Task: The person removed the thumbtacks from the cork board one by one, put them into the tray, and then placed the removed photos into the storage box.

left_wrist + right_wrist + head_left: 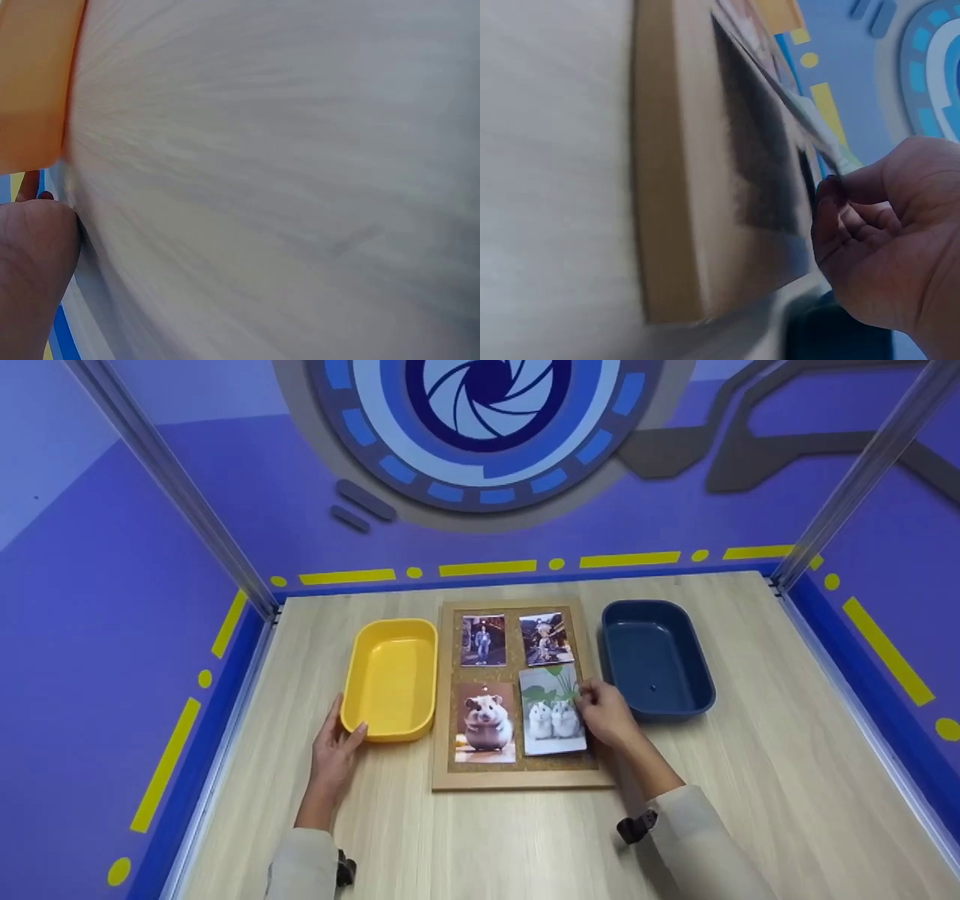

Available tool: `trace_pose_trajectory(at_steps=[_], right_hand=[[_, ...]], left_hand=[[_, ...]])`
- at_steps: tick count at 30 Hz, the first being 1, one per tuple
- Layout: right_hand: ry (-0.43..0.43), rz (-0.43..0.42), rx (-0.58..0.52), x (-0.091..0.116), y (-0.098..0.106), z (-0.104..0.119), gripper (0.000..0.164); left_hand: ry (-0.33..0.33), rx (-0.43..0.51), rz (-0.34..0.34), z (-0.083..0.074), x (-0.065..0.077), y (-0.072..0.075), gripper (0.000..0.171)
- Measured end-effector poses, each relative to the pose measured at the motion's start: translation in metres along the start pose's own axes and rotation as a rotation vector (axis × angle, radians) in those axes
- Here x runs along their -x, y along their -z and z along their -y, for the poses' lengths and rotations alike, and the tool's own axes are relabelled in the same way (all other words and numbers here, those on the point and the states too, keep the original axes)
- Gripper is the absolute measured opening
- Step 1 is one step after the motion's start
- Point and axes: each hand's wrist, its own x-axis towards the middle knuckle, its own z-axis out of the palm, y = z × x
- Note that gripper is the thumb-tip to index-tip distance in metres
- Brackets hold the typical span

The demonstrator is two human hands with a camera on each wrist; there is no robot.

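Note:
My right hand [606,712] pinches the right edge of a photo print of two hamsters under green leaves [553,712], between thumb and fingertips. In the right wrist view this photo [810,120] stands lifted off the corkboard, casting a dark shadow. The wood-framed corkboard [517,780] lies flat on the table. Beside the held print is a photo of one hamster [486,724], with two photos of people, left [484,640] and right [546,639], above. My left hand [335,754] rests at the near left corner of a yellow tray [390,731], its thumb and fingers spread around that corner.
A dark blue tray [675,709] stands right of the corkboard, with a tiny object [652,688] on its floor. The light wood table [480,840] is bounded by purple and blue panels [480,536] at the back and both sides.

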Motion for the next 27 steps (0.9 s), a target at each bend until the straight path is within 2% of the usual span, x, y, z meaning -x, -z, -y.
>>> trace_pose_trajectory(at_steps=[5, 10, 20, 27], right_hand=[[0.046, -0.066, -0.059, 0.001, -0.004, 0.023, 0.013], [0.113, -0.08, -0.147, 0.001, -0.022, 0.04, 0.009], [0.155, -0.012, -0.314, -0.008, -0.074, 0.077, 0.011], [0.132, 0.035, -0.44, -0.019, -0.101, 0.099, 0.013]], left_hand=[[0.0, -0.023, -0.003, -0.001, 0.001, 0.0, 0.084], [-0.005, -0.02, 0.0, -0.001, 0.002, -0.001, 0.085], [0.015, 0.006, -0.014, -0.001, 0.002, 0.001, 0.085], [0.006, 0.041, -0.015, -0.001, 0.001, -0.003, 0.084]])
